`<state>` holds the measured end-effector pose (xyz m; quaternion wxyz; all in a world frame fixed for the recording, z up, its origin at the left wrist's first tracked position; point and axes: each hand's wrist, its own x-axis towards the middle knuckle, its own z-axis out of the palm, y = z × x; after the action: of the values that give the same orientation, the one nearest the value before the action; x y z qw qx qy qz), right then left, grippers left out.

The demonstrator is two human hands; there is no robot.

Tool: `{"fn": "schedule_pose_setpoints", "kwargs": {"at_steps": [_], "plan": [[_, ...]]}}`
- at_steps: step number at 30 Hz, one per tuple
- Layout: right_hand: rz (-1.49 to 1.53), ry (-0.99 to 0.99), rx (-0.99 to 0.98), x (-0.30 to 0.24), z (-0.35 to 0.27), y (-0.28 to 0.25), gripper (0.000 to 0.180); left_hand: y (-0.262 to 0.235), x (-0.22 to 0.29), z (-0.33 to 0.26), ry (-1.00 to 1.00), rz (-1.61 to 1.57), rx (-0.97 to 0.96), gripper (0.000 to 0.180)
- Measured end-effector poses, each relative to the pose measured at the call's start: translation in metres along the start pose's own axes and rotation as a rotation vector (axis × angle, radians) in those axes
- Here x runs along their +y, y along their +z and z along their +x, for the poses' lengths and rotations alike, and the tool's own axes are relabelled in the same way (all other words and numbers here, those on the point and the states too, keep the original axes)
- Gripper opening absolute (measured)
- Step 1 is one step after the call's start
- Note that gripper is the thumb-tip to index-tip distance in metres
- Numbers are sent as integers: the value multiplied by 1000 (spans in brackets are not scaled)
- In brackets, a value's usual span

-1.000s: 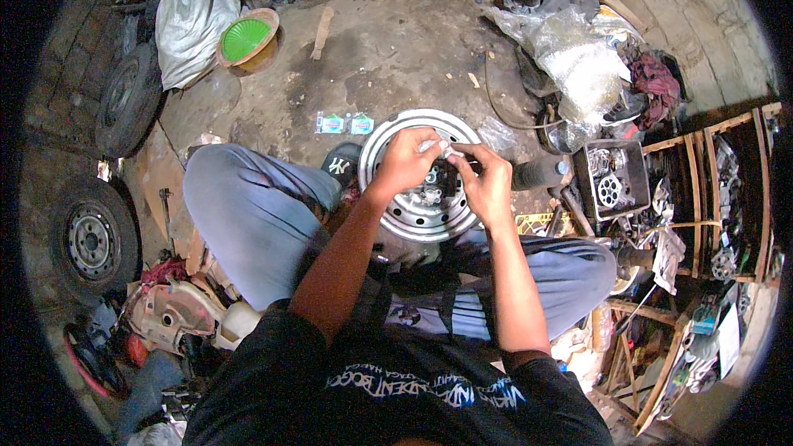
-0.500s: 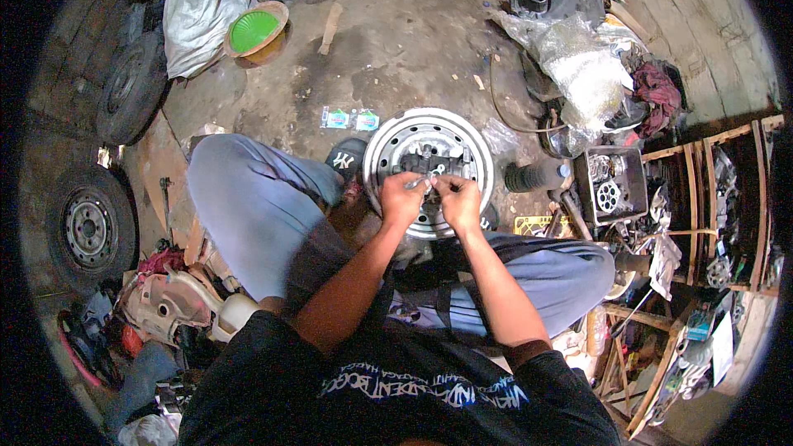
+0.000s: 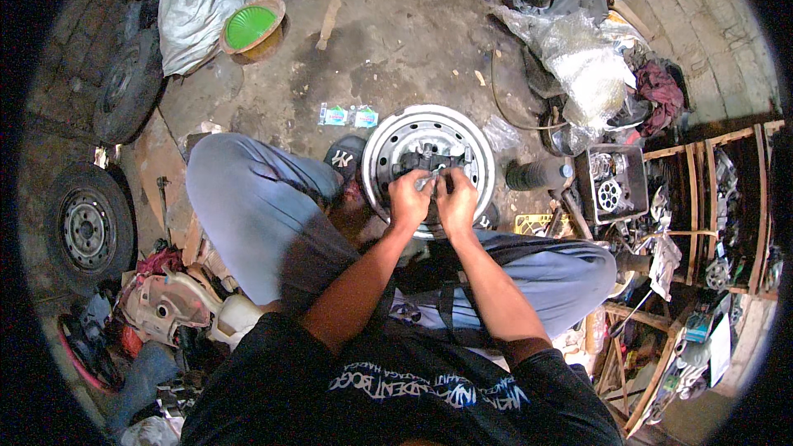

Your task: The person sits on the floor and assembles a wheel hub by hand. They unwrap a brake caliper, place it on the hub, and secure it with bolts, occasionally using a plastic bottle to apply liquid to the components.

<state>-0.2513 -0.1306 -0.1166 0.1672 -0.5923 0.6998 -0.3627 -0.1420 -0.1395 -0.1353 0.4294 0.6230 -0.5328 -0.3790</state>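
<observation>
A silver steel wheel rim (image 3: 371, 167) lies flat on the floor between my legs. Across its middle rests a dark metal mechanical part (image 3: 405, 163) with lighter metal bits on top. Over the near side of that part my two hands are close together, fingertips almost meeting. My left hand (image 3: 408, 203) is closed in a pinch, with a small greyish piece showing at its fingertips, too small to name. Beside it my right hand (image 3: 456, 205) is closed too, its thumb and fingers pressed together; whatever they hold is hidden.
Right of the rim stands a dark plastic bottle (image 3: 529, 175), then a grey bin (image 3: 590, 206) of metal parts. Two small packets (image 3: 334, 116) lie beyond my left foot. A green-lined basin (image 3: 251, 29) stands farther off. Tyred wheels (image 3: 89, 230) lean at the left; wooden racks (image 3: 694, 198) line the right.
Both hands stay over the part on the rim; their fingers have shifted slightly, and the small pale ring seen between them before is now mostly covered. The view has shifted a little.
</observation>
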Motion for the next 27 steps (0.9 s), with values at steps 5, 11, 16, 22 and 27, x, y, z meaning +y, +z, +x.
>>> {"fn": "schedule_pose_setpoints", "kwargs": {"at_steps": [5, 11, 16, 22, 27], "plan": [[-147, -114, -68, 1, -2, -5, 13, 2, -5, 4, -6, 33, -15, 17], [-453, -309, -138, -4, -7, -14, 20, 7, -10, 6, -22, 48, 26, 21], [-554, -246, -239, -1, -8, -11, 26, 8, -11, 7, -45, 31, 1, 24], [-499, -194, -305, 5, -1, -12, 33, 2, 2, 0, -33, 24, 33, 24], [-399, -148, -213, -2, -7, -12, 27, 4, -2, 2, 57, 36, 39, 22]]}}
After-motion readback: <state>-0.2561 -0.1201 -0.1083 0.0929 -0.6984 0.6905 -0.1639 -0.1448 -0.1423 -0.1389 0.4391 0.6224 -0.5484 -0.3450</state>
